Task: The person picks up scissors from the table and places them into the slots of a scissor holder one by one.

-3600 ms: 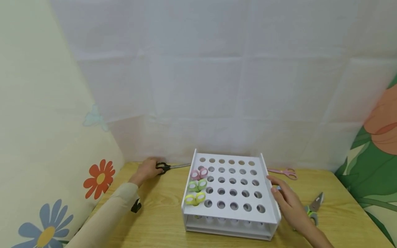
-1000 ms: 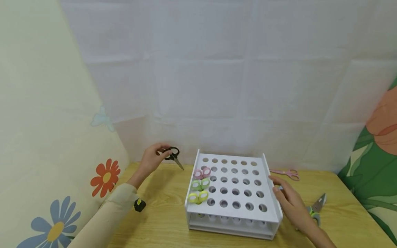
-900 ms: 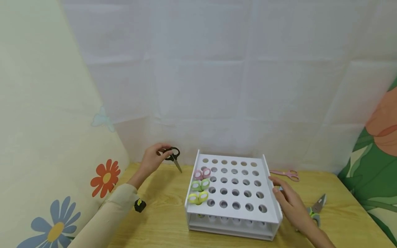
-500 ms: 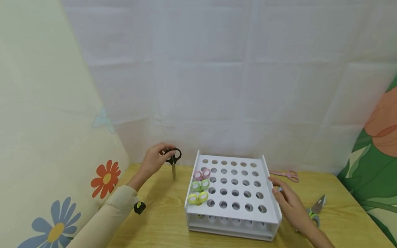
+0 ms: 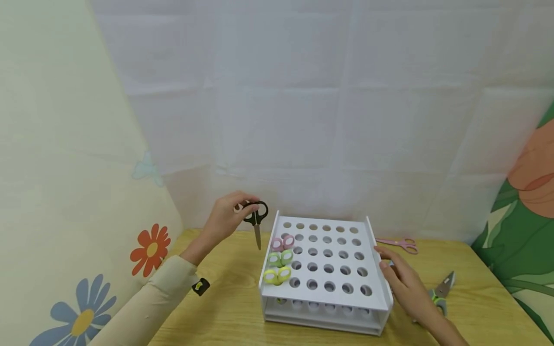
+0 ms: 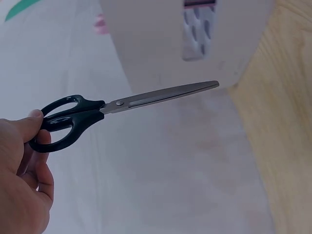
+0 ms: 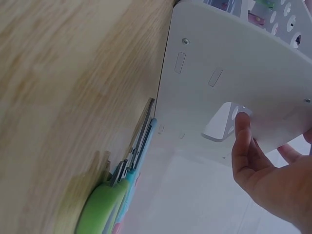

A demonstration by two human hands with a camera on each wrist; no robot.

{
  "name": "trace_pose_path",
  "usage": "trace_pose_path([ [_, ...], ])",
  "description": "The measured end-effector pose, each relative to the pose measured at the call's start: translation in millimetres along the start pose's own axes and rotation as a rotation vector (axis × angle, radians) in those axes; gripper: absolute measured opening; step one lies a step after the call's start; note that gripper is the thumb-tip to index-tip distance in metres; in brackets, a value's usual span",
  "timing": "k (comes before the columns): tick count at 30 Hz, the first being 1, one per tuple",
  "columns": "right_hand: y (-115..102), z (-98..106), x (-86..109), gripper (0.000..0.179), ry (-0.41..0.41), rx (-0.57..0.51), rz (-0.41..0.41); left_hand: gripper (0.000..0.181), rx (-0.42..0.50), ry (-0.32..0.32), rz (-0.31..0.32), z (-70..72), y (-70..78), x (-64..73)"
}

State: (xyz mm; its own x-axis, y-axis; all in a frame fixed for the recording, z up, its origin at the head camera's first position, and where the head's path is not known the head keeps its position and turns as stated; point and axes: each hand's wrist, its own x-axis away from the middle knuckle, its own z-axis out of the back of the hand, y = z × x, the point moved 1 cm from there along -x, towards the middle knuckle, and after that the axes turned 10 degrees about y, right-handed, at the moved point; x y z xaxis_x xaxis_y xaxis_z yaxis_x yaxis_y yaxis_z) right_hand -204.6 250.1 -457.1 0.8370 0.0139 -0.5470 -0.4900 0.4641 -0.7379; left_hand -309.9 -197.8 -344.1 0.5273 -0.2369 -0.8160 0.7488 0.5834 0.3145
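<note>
My left hand point(image 5: 226, 216) pinches a pair of black-handled scissors point(image 5: 255, 216) by the finger loops, raised left of the white rack. The blades hang downward in the head view, and in the left wrist view the scissors point(image 6: 97, 113) are closed. A white rack point(image 5: 320, 300) with rows of round holes stands on the table. Pink point(image 5: 282, 243), green point(image 5: 280, 258) and yellow scissors point(image 5: 277, 275) stand in its left column, handles up. My right hand point(image 5: 407, 283) grips the rack's right side panel point(image 7: 209, 58), with fingertips at its cut-out slot.
Right of the rack, pink scissors point(image 5: 402, 244) and green-grey scissors point(image 5: 440, 294) lie on the wooden table point(image 5: 480, 307). A blue-handled pair point(image 7: 141, 151) lies along the rack's base. White sheeting point(image 5: 277, 120) hangs behind; printed panels flank the table.
My left hand has picked the black-handled scissors up from the table, turned their blades downward and moved right toward the rack. The right hand has stayed at the rack's side.
</note>
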Motion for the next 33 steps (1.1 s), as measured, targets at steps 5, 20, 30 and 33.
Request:
trace_pose_path([
  [5, -0.6, 0.5, -1.6, 0.038, 0.004, 0.001, 0.012, 0.02, 0.023, 0.031, -0.097, -2.2, 18.2, -19.5],
  [20, 3.2, -5.8, -6.0, 0.038, 0.028, 0.026, 0.049, 0.018, 0.065, 0.016, -0.276, -12.0, 43.5, -74.9],
  [30, 3.5, -7.8, -7.1, 0.038, 0.018, 0.019, 0.041, 0.017, 0.155, 0.034, -0.327, -13.1, 54.2, -88.7],
  [33, 3.5, -7.2, -7.3, 0.039, 0.018, 0.024, 0.041, 0.016, 0.169, 0.016, -0.36, -19.0, 57.2, -86.9],
])
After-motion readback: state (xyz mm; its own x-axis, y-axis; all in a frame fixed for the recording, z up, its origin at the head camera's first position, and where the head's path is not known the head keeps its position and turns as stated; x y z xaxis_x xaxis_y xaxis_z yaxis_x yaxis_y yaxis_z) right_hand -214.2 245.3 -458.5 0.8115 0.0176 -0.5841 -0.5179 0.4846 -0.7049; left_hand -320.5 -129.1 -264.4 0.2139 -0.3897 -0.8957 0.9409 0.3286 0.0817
